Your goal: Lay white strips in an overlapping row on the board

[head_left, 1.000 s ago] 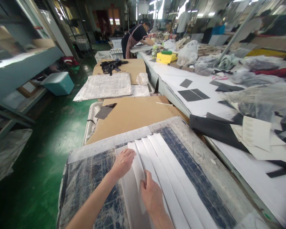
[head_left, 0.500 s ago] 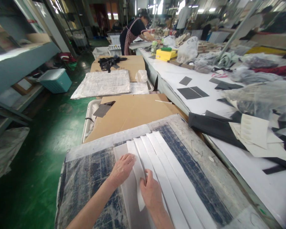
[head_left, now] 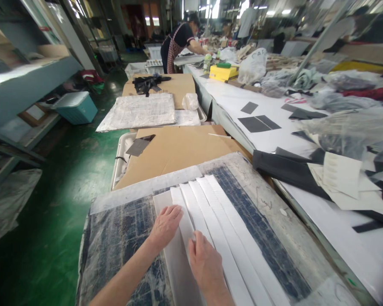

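Observation:
Several long white strips (head_left: 225, 225) lie side by side and partly overlapping on a worn board with a dark blue cloth-like surface (head_left: 124, 242). My left hand (head_left: 166, 225) rests on the leftmost strips, its fingers stretched out and lying on the white surface. Lower and to the right, my right hand (head_left: 206, 261) is closed, thumb against curled fingers, at the edge of a white strip (head_left: 185, 225). The fingertips hide part of that edge. Beneath this strip, at the left, a greyish-white strip (head_left: 175, 267) shows.
Cardboard (head_left: 178, 148) lies beyond the board, over a white tray (head_left: 116, 165). At the right, a long white table (head_left: 338, 238) bears black pieces, cream sheets (head_left: 341, 174) and plastic bags. An aproned person (head_left: 178, 46) leans over the table farther back. A teal bin (head_left: 76, 108) stands on the green floor.
My right hand has shifted slightly down and right, and the strip's lifted lower end now lies flatter or is hidden by it. My left hand stays nearly in place.

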`<state>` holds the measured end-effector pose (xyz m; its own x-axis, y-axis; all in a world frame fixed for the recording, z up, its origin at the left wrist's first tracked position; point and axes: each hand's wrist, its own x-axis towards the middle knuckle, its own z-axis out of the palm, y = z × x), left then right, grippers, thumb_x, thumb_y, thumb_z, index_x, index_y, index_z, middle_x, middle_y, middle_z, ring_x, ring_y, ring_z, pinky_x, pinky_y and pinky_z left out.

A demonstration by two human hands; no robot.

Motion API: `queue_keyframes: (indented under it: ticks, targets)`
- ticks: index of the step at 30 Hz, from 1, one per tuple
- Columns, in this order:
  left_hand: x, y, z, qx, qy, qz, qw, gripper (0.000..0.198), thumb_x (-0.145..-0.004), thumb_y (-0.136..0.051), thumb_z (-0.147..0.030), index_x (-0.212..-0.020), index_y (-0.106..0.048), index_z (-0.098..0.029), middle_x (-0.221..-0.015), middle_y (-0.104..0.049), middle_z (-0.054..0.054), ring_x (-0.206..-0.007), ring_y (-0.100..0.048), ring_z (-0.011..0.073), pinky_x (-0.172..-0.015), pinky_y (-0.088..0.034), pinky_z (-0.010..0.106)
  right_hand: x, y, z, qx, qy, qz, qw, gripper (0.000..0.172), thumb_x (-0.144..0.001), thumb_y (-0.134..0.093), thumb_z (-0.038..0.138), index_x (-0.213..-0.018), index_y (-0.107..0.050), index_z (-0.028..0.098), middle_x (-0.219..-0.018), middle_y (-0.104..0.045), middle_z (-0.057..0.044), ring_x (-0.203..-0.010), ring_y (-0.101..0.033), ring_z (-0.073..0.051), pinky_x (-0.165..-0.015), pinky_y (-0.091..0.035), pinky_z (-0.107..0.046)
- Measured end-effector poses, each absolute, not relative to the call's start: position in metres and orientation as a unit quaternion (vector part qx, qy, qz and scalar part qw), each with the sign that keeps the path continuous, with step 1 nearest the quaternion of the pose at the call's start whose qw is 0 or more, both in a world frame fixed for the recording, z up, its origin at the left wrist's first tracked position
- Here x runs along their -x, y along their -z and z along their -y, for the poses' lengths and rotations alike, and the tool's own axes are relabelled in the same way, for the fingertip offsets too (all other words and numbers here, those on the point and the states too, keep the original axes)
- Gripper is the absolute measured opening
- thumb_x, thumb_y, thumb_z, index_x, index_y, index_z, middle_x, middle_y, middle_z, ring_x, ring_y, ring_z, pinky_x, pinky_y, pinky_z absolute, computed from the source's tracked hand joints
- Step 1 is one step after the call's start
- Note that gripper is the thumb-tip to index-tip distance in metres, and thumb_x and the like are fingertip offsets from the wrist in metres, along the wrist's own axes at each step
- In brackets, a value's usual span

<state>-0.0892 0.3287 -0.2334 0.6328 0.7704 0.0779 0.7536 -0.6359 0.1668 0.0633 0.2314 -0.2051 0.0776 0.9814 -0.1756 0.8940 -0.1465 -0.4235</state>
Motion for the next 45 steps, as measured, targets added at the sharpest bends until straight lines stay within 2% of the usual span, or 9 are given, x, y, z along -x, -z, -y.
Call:
queue_keyframes:
  ticks: [3, 6, 9, 12, 17, 21, 29, 36, 45]
  targets:
    - [0.089, 0.236, -0.328, -0.901, -0.067, -0.425, 0.059, 0.027, -0.097, -0.043, -0.016, -0.121, -0.055, -0.019, -0.130, -0.060, 0.008, -0.124, -0.050, 0.0255, -0.100, -0.043, 0.043, -0.067, 0.202, -0.220, 0.714, -0.172, 0.672, 0.096, 0.012, -0.098, -0.044, 0.022, -0.101, -0.056, 0.022, -0.090, -0.066, -0.005, -0.084, -0.065, -0.024, -0.066, -0.044, -0.033]
    - [0.090, 0.237, -0.327, -0.900, -0.067, -0.425, 0.065, 0.027, -0.097, -0.044, -0.017, -0.121, -0.055, -0.020, -0.132, -0.059, 0.008, -0.126, -0.048, 0.0257, -0.101, -0.042, 0.044, -0.070, 0.204, -0.209, 0.700, -0.134, 0.692, 0.114, 0.011, -0.095, -0.048, 0.021, -0.097, -0.058, 0.022, -0.103, -0.065, -0.008, -0.093, -0.060, -0.027, -0.078, -0.046, -0.040]
    - [0.090, 0.237, -0.326, -0.898, -0.067, -0.427, 0.078, 0.028, -0.096, -0.045, -0.015, -0.122, -0.055, -0.020, -0.132, -0.059, 0.009, -0.127, -0.048, 0.0259, -0.102, -0.041, 0.044, -0.069, 0.213, -0.200, 0.684, -0.096, 0.708, 0.147, 0.016, -0.094, -0.050, 0.018, -0.106, -0.061, 0.020, -0.121, -0.062, -0.011, -0.106, -0.056, -0.030, -0.088, -0.044, -0.044]
    - [0.089, 0.233, -0.328, -0.892, -0.071, -0.434, 0.098, 0.026, -0.096, -0.046, -0.015, -0.118, -0.057, -0.021, -0.130, -0.061, 0.007, -0.125, -0.050, 0.0246, -0.103, -0.040, 0.043, -0.065, 0.225, -0.195, 0.664, -0.083, 0.725, 0.165, 0.026, -0.090, -0.053, 0.012, -0.114, -0.062, 0.016, -0.123, -0.064, -0.011, -0.111, -0.054, -0.028, -0.095, -0.042, -0.042]
    - [0.089, 0.226, -0.349, -0.853, -0.085, -0.498, 0.133, 0.017, -0.094, -0.054, -0.022, -0.109, -0.060, -0.021, -0.116, -0.065, 0.005, -0.112, -0.055, 0.0211, -0.096, -0.044, 0.036, -0.059, 0.235, -0.193, 0.662, -0.101, 0.729, 0.138, 0.034, -0.084, -0.057, 0.004, -0.116, -0.065, 0.013, -0.121, -0.067, -0.010, -0.107, -0.057, -0.027, -0.094, -0.044, -0.039]
    - [0.089, 0.222, -0.374, -0.817, -0.070, -0.554, 0.144, 0.016, -0.089, -0.060, -0.024, -0.103, -0.064, -0.018, -0.109, -0.064, 0.009, -0.108, -0.055, 0.0250, -0.094, -0.045, 0.037, -0.057, 0.232, -0.195, 0.664, -0.094, 0.735, 0.102, 0.037, -0.084, -0.056, 0.003, -0.119, -0.065, 0.010, -0.123, -0.067, -0.013, -0.107, -0.058, -0.028, -0.092, -0.046, -0.041]
    - [0.077, 0.213, -0.399, -0.809, 0.014, -0.557, 0.184, 0.008, -0.085, -0.064, -0.025, -0.084, -0.067, -0.018, -0.096, -0.066, 0.005, -0.102, -0.057, 0.0237, -0.088, -0.045, 0.038, -0.050, 0.226, -0.194, 0.674, -0.109, 0.729, 0.045, 0.037, -0.084, -0.052, 0.002, -0.118, -0.066, 0.011, -0.130, -0.064, -0.015, -0.113, -0.059, -0.030, -0.095, -0.047, -0.043]
    - [0.077, 0.210, -0.399, -0.822, 0.045, -0.537, 0.183, 0.012, -0.089, -0.061, -0.027, -0.088, -0.065, -0.016, -0.099, -0.065, 0.005, -0.104, -0.057, 0.0226, -0.090, -0.045, 0.042, -0.048, 0.226, -0.192, 0.677, -0.106, 0.726, 0.050, 0.038, -0.081, -0.052, 0.000, -0.114, -0.067, 0.011, -0.131, -0.064, -0.016, -0.112, -0.060, -0.030, -0.094, -0.048, -0.042]
    - [0.078, 0.221, -0.397, -0.827, 0.040, -0.540, 0.151, 0.012, -0.091, -0.054, -0.025, -0.089, -0.063, -0.018, -0.100, -0.065, 0.006, -0.101, -0.057, 0.0231, -0.086, -0.043, 0.037, -0.048, 0.231, -0.187, 0.670, -0.109, 0.731, 0.068, 0.041, -0.079, -0.051, 0.000, -0.117, -0.066, 0.008, -0.133, -0.062, -0.019, -0.118, -0.058, -0.032, -0.095, -0.048, -0.045]
